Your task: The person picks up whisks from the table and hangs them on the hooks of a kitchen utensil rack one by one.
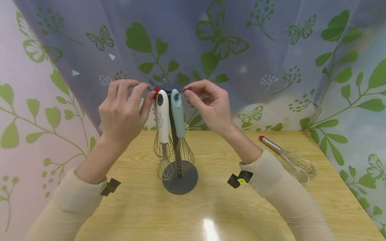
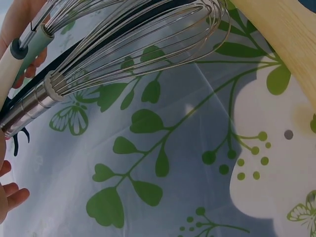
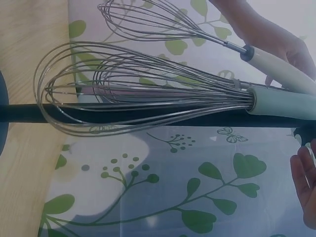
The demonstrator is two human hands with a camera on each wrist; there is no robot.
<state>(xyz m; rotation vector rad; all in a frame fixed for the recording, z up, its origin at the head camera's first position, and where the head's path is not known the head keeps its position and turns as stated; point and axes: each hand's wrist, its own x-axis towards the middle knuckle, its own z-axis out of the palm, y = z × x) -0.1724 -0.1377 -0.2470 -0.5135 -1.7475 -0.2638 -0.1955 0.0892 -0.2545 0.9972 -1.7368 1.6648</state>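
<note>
A dark grey utensil stand (image 1: 180, 182) with a round base and upright pole stands on the table. From its top hang a whisk with a white handle (image 1: 163, 117), a whisk with a light blue handle (image 1: 179, 117) and a steel-handled whisk (image 2: 37, 101) with a red end, mostly hidden behind the white one in the head view. My left hand (image 1: 122, 108) pinches a hook at the stand's left, its thumb close against the red end (image 1: 156, 93). On the other side my right hand (image 1: 212, 105) pinches a hook tip between thumb and forefinger.
Another steel whisk (image 1: 284, 155) with a red end lies on the wooden table (image 1: 220, 214), right of the stand and partly behind the right sleeve. A curtain (image 1: 187, 40) with green leaves and butterflies hangs behind the table.
</note>
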